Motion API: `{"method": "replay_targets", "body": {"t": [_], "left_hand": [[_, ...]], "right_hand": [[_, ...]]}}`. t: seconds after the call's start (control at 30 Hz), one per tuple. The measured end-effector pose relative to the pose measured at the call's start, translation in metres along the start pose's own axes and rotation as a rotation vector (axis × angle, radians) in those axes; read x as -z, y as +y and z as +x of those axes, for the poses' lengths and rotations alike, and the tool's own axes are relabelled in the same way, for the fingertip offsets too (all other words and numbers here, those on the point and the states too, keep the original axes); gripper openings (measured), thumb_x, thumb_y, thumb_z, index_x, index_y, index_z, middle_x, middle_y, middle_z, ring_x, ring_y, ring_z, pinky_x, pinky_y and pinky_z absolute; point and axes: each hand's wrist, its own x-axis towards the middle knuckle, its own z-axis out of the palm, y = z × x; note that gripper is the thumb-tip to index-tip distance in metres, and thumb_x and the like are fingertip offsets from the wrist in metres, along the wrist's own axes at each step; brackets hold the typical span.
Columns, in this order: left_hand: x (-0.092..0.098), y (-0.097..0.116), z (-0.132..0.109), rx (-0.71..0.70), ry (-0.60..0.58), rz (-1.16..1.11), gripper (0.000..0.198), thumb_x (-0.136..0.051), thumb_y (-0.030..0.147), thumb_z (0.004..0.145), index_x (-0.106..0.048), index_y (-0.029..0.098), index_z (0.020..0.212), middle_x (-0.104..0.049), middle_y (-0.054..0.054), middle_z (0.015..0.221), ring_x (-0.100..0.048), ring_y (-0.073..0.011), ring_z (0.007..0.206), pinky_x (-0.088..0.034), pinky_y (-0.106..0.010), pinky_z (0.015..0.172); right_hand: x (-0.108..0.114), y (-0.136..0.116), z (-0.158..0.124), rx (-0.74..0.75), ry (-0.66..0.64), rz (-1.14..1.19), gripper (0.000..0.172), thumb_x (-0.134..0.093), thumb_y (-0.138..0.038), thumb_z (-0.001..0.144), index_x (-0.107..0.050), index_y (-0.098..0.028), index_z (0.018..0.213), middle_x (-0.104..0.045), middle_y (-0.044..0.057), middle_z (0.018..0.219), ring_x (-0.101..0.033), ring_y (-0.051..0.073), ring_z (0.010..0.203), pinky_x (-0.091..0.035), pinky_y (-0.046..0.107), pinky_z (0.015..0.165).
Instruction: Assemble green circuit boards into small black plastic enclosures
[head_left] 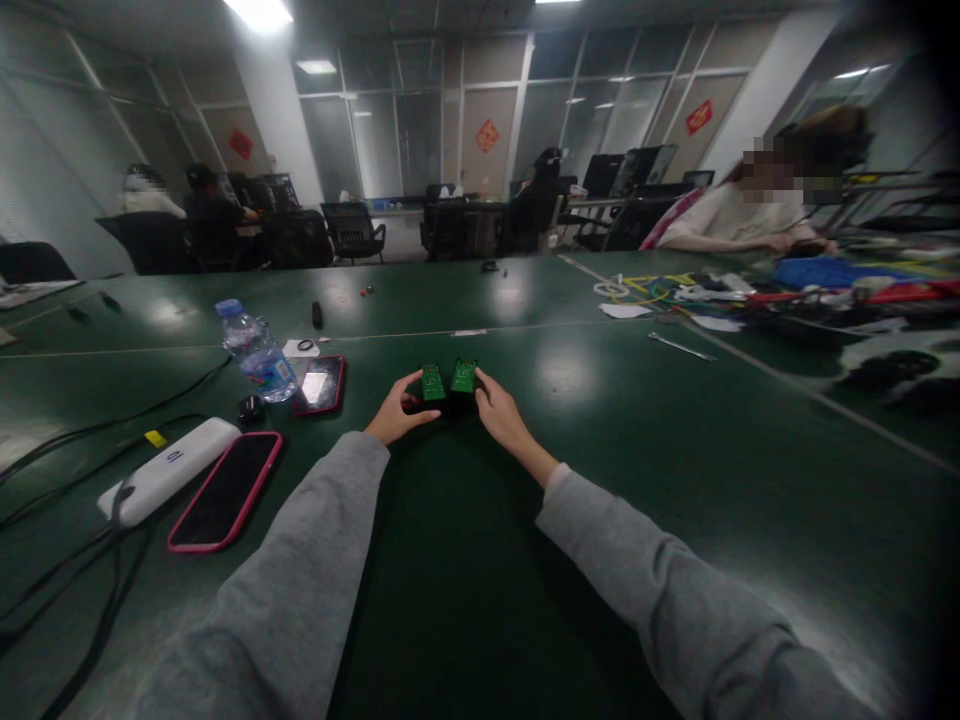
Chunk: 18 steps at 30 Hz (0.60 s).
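Two small green circuit boards are held side by side just above the dark green table. My left hand is closed round the edges of the left circuit board, with the thumb along its near side and fingers at its far left. My right hand grips the right circuit board at its right edge. Something dark lies under or behind both boards, too shadowed to make out. A narrow gap separates the boards.
Left of my hands are a water bottle, a red-edged phone, a white power bank, a pink-cased phone and black cables. To the right lie a wrench and piled cables. A person sits beyond them.
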Motion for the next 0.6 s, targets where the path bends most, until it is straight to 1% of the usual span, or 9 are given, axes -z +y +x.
{"method": "replay_targets", "body": {"t": [0.07, 0.13, 0.2, 0.3, 0.4, 0.5, 0.6], "left_hand": [[0.0005, 0.0011, -0.0002, -0.004, -0.014, 0.003, 0.088, -0.077, 0.042, 0.063, -0.034, 0.025, 0.139, -0.050, -0.013, 0.126, -0.057, -0.0231, 0.098, -0.046, -0.044, 0.088], [0.0008, 0.0011, 0.0000, -0.014, -0.025, -0.002, 0.086, -0.076, 0.043, 0.064, -0.035, 0.026, 0.138, -0.049, -0.012, 0.129, -0.056, -0.0233, 0.101, -0.046, -0.044, 0.090], [0.0007, 0.0001, 0.0003, -0.025, -0.031, -0.008, 0.085, -0.076, 0.042, 0.065, -0.035, 0.027, 0.138, -0.048, -0.012, 0.132, -0.056, -0.0236, 0.103, -0.045, -0.045, 0.091], [0.0008, -0.0009, 0.0003, -0.030, -0.032, -0.005, 0.083, -0.075, 0.042, 0.066, -0.035, 0.028, 0.138, -0.045, -0.011, 0.136, -0.056, -0.0240, 0.104, -0.045, -0.046, 0.092], [0.0016, -0.0003, -0.0003, -0.023, -0.042, 0.005, 0.082, -0.074, 0.043, 0.067, -0.035, 0.029, 0.138, -0.043, -0.010, 0.138, -0.055, -0.0250, 0.107, -0.045, -0.048, 0.094], [0.0021, -0.0005, -0.0007, -0.018, -0.043, 0.006, 0.082, -0.074, 0.044, 0.068, -0.035, 0.029, 0.138, -0.042, -0.011, 0.140, -0.053, -0.0265, 0.111, -0.044, -0.049, 0.095], [0.0011, -0.0015, -0.0007, -0.019, -0.034, 0.010, 0.081, -0.073, 0.045, 0.068, -0.036, 0.029, 0.138, -0.039, -0.011, 0.143, -0.053, -0.0276, 0.111, -0.043, -0.050, 0.095]], "right_hand": [[0.0003, -0.0003, 0.0001, -0.014, 0.005, 0.006, 0.047, -0.037, -0.037, 0.094, -0.046, -0.015, 0.134, -0.048, 0.010, 0.135, -0.044, 0.021, 0.125, -0.032, 0.042, 0.109], [0.0005, -0.0003, 0.0001, -0.029, 0.002, 0.001, 0.050, -0.042, -0.044, 0.093, -0.046, -0.016, 0.134, -0.049, 0.011, 0.133, -0.046, 0.023, 0.123, -0.036, 0.044, 0.106], [0.0004, 0.0006, 0.0003, -0.026, -0.012, -0.008, 0.053, -0.047, -0.046, 0.091, -0.043, -0.017, 0.136, -0.049, 0.011, 0.133, -0.048, 0.024, 0.122, -0.038, 0.044, 0.104], [0.0006, 0.0026, 0.0010, -0.014, -0.034, 0.002, 0.052, -0.045, -0.041, 0.092, -0.041, -0.017, 0.138, -0.047, 0.010, 0.135, -0.046, 0.023, 0.124, -0.036, 0.043, 0.106], [0.0017, 0.0032, 0.0019, -0.016, -0.080, 0.037, 0.050, -0.041, -0.038, 0.094, -0.040, -0.018, 0.139, -0.044, 0.008, 0.138, -0.042, 0.021, 0.128, -0.032, 0.041, 0.110], [0.0028, 0.0019, 0.0020, -0.023, -0.126, 0.055, 0.049, -0.037, -0.040, 0.096, -0.041, -0.019, 0.139, -0.042, 0.005, 0.140, -0.039, 0.019, 0.130, -0.028, 0.040, 0.112], [0.0032, 0.0005, 0.0014, -0.028, -0.151, 0.072, 0.050, -0.035, -0.044, 0.096, -0.038, -0.022, 0.141, -0.041, 0.003, 0.141, -0.038, 0.018, 0.131, -0.027, 0.040, 0.112]]}}
